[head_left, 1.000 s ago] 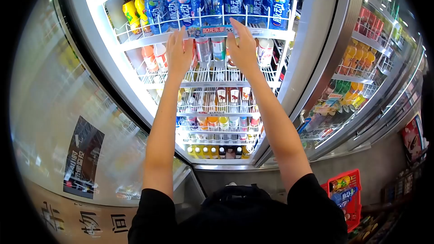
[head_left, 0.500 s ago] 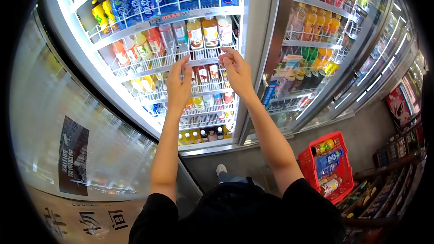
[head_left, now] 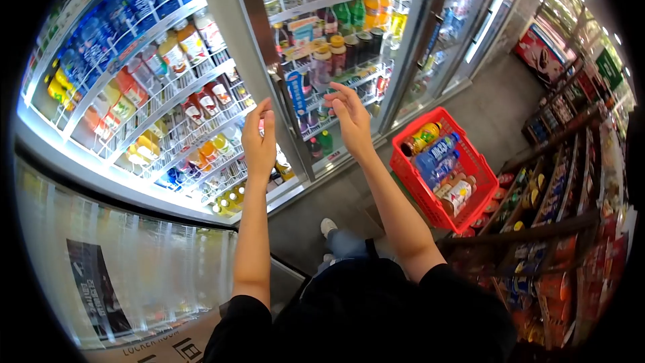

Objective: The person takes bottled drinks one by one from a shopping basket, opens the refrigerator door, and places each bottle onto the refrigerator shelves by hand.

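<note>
The lit cooler (head_left: pixel 218 20) stood open at the upper left, shelved drinks (head_left: pixel 176 54) exposed, its glass door (head_left: pixel 161 269) below. The steel frame (head_left: pixel 259 27) bordered it at the right, nearest in view to the left hand; depth could not be judged. The red basket (head_left: pixel 418 191) stood farther right, bottles (head_left: pixel 433 159) lying inside. The left hand (head_left: pixel 259 138) and right hand (head_left: pixel 351 121) were raised, apart and empty, the left fingers close together, the right bent and loosely parted. Good handling probably called for relaxed wrists and forearms (head_left: pixel 252 228) clear of the frame.
</note>
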Available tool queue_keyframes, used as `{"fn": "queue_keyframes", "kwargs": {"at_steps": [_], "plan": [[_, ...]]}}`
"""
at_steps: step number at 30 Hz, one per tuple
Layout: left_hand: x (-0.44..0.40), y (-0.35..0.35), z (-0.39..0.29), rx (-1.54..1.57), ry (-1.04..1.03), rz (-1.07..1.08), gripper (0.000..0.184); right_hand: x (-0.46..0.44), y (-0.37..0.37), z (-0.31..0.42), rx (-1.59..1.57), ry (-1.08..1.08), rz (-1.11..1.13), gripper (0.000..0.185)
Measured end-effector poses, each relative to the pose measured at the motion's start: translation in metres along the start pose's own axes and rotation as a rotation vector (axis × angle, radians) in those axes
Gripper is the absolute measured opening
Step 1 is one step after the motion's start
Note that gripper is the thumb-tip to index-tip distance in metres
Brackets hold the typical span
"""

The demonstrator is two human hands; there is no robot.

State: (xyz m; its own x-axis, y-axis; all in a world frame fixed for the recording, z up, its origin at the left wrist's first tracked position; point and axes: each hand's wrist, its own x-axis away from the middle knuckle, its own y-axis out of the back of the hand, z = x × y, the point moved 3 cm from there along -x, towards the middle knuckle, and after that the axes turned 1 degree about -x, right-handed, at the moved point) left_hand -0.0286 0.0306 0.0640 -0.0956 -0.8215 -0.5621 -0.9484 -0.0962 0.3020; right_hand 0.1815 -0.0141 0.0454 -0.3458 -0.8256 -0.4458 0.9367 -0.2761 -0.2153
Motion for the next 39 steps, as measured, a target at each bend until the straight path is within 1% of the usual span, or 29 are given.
{"fn": "queue_keyframes", "kwargs": {"at_steps": [2,4,6,8,9,10,12,14,15,16,18,21,24,26,28,30,31,32,33,34,35,36,37,38,39], "plan": [[0.005,-0.021,-0.013,0.05,0.043,0.046,0.035,0.007,0.025,0.006,0.02,-0.029,0.001,0.038],[0.012,-0.044,-0.02,0.08,0.036,0.061,0.034,0.012,0.053,0.008,0.056,-0.027,-0.024,0.039],[0.021,-0.067,-0.03,0.083,0.036,0.093,0.034,0.017,0.081,0.011,0.026,-0.004,-0.077,0.037],[0.029,-0.095,-0.041,0.152,0.055,0.126,0.033,0.026,0.114,0.014,0.068,0.005,-0.099,0.037],[0.034,-0.107,-0.051,0.124,0.075,0.161,0.031,0.031,0.131,0.014,0.099,-0.013,-0.126,0.037],[0.038,-0.125,-0.05,0.202,0.081,0.186,0.031,0.034,0.149,0.016,0.132,-0.027,-0.154,0.038],[0.052,-0.162,-0.055,0.263,0.123,0.209,0.032,0.052,0.185,0.024,0.111,-0.044,-0.195,0.037],[0.069,-0.204,-0.052,0.309,0.139,0.277,0.034,0.068,0.221,0.032,0.186,-0.167,-0.239,0.039],[0.077,-0.224,-0.052,0.32,0.158,0.306,0.034,0.073,0.245,0.019,0.26,-0.079,-0.255,0.041],[0.085,-0.241,-0.055,0.326,0.179,0.336,0.034,0.08,0.264,0.016,0.272,-0.083,-0.266,0.041],[0.1,-0.27,-0.059,0.323,0.147,0.362,0.033,0.088,0.297,0.015,0.242,-0.057,-0.353,0.041],[0.113,-0.307,-0.061,0.353,0.147,0.402,0.033,0.098,0.332,0.019,0.262,-0.083,-0.396,0.043],[0.127,-0.337,-0.065,0.303,0.114,0.459,0.032,0.116,0.36,0.01,0.27,-0.113,-0.458,0.045],[0.142,-0.357,-0.068,0.298,0.224,0.599,0.031,0.13,0.374,0.002,0.252,-0.218,-0.543,0.046],[0.157,-0.381,-0.057,0.28,0.199,0.636,0.031,0.142,0.384,-0.007,0.282,-0.244,-0.568,0.047],[0.165,-0.406,-0.046,0.146,0.121,0.689,0.044,0.153,0.391,-0.022,0.203,-0.342,-0.545,0.045],[0.161,-0.41,-0.054,0.036,0.077,0.73,0.057,0.157,0.394,-0.029,0.207,-0.367,-0.555,0.046],[0.158,-0.425,-0.051,0.04,0.055,0.771,0.057,0.164,0.399,-0.035,0.203,-0.36,-0.602,0.046],[0.158,-0.439,-0.049,-0.008,0.011,0.801,0.062,0.168,0.401,-0.039,0.2,-0.387,-0.62,0.045],[0.159,-0.444,-0.045,-0.062,-0.024,0.811,0.067,0.17,0.4,-0.044,0.195,-0.416,-0.615,0.045],[0.162,-0.458,-0.039,-0.092,-0.007,0.909,0.076,0.175,0.401,-0.051,0.153,-0.436,-0.658,0.045],[0.161,-0.465,-0.037,-0.082,-0.011,0.929,0.076,0.175,0.403,-0.054,0.159,-0.438,-0.68,0.045],[0.156,-0.464,-0.033,-0.125,-0.003,0.958,0.079,0.17,0.403,-0.058,0.192,-0.496,-0.632,0.044],[0.163,-0.473,-0.03,-0.151,-0.011,1.039,0.081,0.18,0.407,-0.061,0.231,-0.564,-0.641,0.044],[0.164,-0.475,-0.029,-0.17,-0.039,1.014,0.083,0.179,0.404,-0.055,0.252,-0.634,-0.668,0.043]]}}
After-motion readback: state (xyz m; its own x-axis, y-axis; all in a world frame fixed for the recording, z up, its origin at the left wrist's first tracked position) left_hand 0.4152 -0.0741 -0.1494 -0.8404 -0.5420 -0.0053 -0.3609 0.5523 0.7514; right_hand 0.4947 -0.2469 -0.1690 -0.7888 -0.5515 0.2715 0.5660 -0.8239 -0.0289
